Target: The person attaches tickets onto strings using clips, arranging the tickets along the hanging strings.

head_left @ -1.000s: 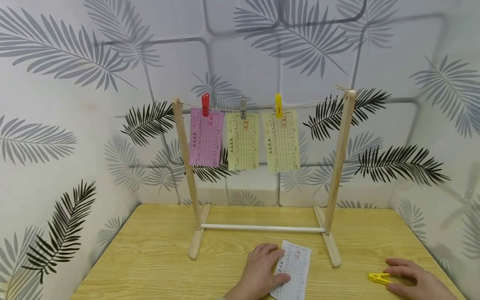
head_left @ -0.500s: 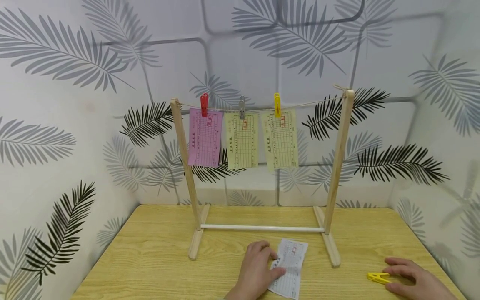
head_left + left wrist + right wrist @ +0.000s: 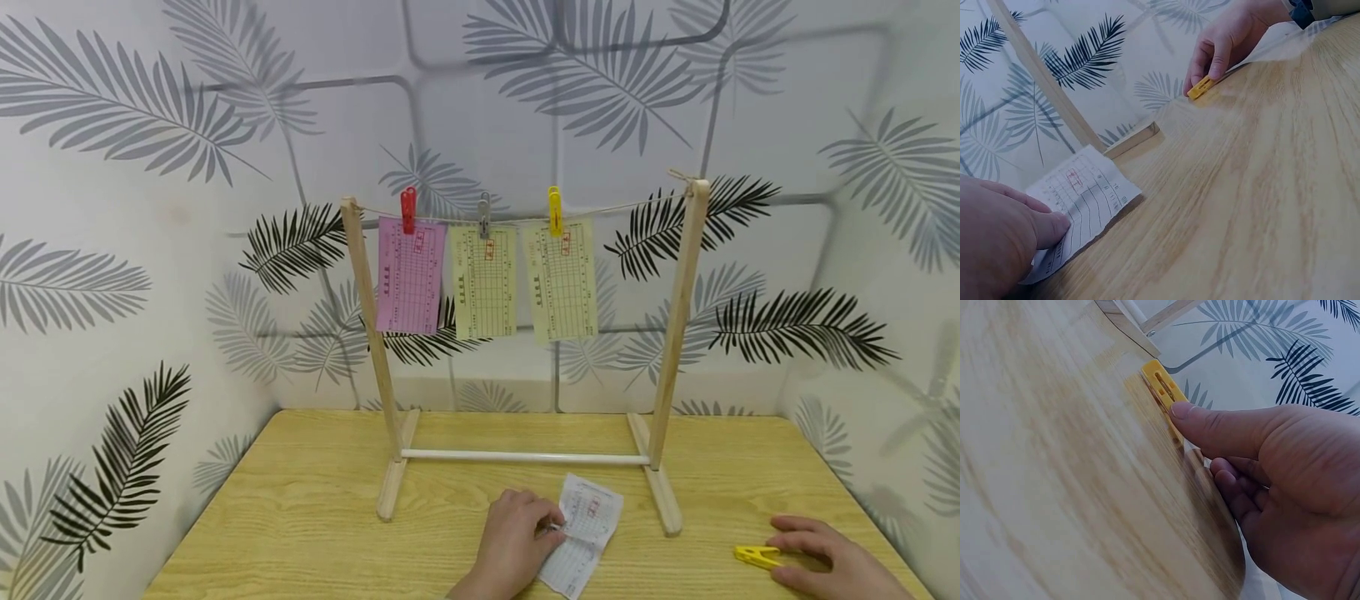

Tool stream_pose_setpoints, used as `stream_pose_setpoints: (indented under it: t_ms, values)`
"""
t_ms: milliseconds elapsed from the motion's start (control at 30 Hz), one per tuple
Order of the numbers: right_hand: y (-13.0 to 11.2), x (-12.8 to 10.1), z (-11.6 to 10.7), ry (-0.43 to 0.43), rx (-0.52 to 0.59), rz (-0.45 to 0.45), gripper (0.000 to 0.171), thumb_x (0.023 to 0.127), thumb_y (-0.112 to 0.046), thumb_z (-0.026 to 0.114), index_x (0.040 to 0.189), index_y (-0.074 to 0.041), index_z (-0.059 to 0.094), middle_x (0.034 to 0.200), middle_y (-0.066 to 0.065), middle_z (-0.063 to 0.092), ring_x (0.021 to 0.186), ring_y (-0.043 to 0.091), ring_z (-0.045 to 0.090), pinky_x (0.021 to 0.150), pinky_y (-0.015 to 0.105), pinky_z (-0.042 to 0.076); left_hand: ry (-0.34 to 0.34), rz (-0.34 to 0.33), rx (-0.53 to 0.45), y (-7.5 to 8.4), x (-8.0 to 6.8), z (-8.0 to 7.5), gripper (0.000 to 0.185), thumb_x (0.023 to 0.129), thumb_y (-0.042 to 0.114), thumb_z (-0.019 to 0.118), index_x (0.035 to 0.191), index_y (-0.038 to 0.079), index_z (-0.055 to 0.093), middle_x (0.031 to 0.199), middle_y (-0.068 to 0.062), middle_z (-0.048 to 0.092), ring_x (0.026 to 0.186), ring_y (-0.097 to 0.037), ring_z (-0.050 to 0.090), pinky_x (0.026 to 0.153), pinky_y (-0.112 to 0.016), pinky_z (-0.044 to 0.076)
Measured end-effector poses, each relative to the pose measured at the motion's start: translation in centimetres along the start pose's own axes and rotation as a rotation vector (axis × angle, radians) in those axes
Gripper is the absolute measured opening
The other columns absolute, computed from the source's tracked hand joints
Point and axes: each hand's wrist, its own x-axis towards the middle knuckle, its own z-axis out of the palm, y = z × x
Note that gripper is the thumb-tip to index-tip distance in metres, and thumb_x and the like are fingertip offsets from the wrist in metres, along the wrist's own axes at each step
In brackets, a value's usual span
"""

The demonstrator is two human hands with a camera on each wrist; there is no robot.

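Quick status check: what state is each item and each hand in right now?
White slip: on the table, near edge lifted and curling.
Left hand: pinching the slip's edge.
Loose yellow clip: flat on the table.
Right hand: fingers touching that clip.
Pink slip, two yellow slips: clipped to the string, hanging.

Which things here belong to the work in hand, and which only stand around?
In the work:
- left hand pinching the white slip
- right hand touching the yellow peg

Around:
- rack
- three hung slips, e.g. pink
- table
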Motion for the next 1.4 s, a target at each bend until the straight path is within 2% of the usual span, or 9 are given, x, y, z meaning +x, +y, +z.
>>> stream_pose_setpoints:
  t_ms: [100,300,400,500,600,833,1000,1167,1400]
  values:
    - [-0.01,-0.03,-0.01,0.001,-0.003,0.000,0.050,0.105,-0.041,0.077,0.137,-0.003,0.074,0.154,0.034,0.053,0.138,0.061,0.050,0.083,0.024,0.053,-0.006,-0.013,-0.020,0.11,0.17,-0.02,0.019,0.091,0.019,0.093,0.105,0.023,0.080,0.083,0.023,0.058,0.087,-0.003,0.048,0.088,-0.036,0.044]
    - [-0.01,0.01,-0.03,-0.005,0.014,-0.001,0.050,0.106,-0.040,0.077,0.137,-0.001,0.074,0.155,0.035,0.052,0.139,0.062,0.049,0.085,0.025,0.053,-0.034,-0.086,-0.081,0.42,0.39,-0.16,0.042,0.092,0.014,0.092,0.131,0.013,0.078,0.082,0.027,0.060,0.086,-0.001,0.050,0.099,-0.046,0.046]
    - [-0.09,0.03,0.02,-0.006,0.027,0.009,0.051,0.106,-0.039,0.077,0.137,0.000,0.073,0.155,0.036,0.051,0.139,0.063,0.047,0.092,0.038,0.057,-0.019,-0.057,-0.072,0.35,0.42,-0.11,0.039,0.090,0.014,0.092,0.127,0.011,0.080,0.081,0.028,0.062,0.083,0.001,0.051,0.099,-0.045,0.047]
    - [-0.19,0.01,0.10,-0.003,0.038,0.020,0.051,0.105,-0.039,0.078,0.137,0.000,0.073,0.155,0.037,0.050,0.139,0.063,0.046,0.098,0.053,0.057,-0.007,-0.008,-0.034,0.22,0.45,-0.06,0.022,0.091,0.015,0.092,0.112,0.015,0.084,0.078,0.026,0.062,0.081,0.001,0.049,0.091,-0.037,0.047]
    - [-0.28,-0.04,0.14,-0.004,0.055,0.028,0.052,0.105,-0.039,0.079,0.137,0.001,0.073,0.156,0.038,0.049,0.139,0.064,0.046,0.100,0.058,0.055,-0.001,0.024,-0.009,0.09,0.36,-0.02,0.012,0.091,0.015,0.091,0.101,0.020,0.086,0.080,0.023,0.063,0.081,0.002,0.050,0.085,-0.033,0.045]
    - [-0.18,-0.04,-0.01,-0.017,0.061,0.015,0.049,0.106,-0.039,0.077,0.137,-0.001,0.074,0.156,0.038,0.049,0.140,0.063,0.047,0.088,0.030,0.055,0.024,0.027,-0.008,0.11,-0.05,-0.04,0.008,0.094,0.018,0.089,0.099,0.024,0.087,0.096,0.019,0.072,0.091,-0.001,0.057,0.091,-0.038,0.048]
    - [-0.09,0.09,-0.10,-0.012,0.053,0.007,0.049,0.108,-0.040,0.074,0.137,-0.001,0.073,0.155,0.037,0.050,0.139,0.063,0.047,0.093,0.042,0.057,0.032,0.016,-0.048,0.03,0.17,-0.04,0.008,0.096,0.017,0.087,0.100,0.024,0.086,0.091,0.021,0.072,0.085,0.002,0.055,0.088,-0.036,0.048]
    - [-0.06,0.05,-0.11,-0.014,0.059,0.004,0.048,0.109,-0.039,0.072,0.138,-0.001,0.072,0.155,0.037,0.050,0.140,0.062,0.048,0.089,0.034,0.055,0.027,0.012,-0.124,-0.27,0.41,0.04,0.014,0.098,0.011,0.084,0.109,0.019,0.086,0.085,0.020,0.071,0.075,0.005,0.050,0.081,-0.029,0.045]
    - [-0.41,-0.08,-0.08,-0.010,0.083,0.015,0.049,0.109,-0.038,0.073,0.138,0.001,0.072,0.155,0.039,0.049,0.139,0.064,0.047,0.099,0.057,0.056,-0.019,-0.129,-0.470,-0.31,0.67,-0.21,0.021,0.105,0.007,0.075,0.124,0.013,0.083,0.094,0.016,0.073,0.077,-0.001,0.058,0.070,-0.022,0.050]
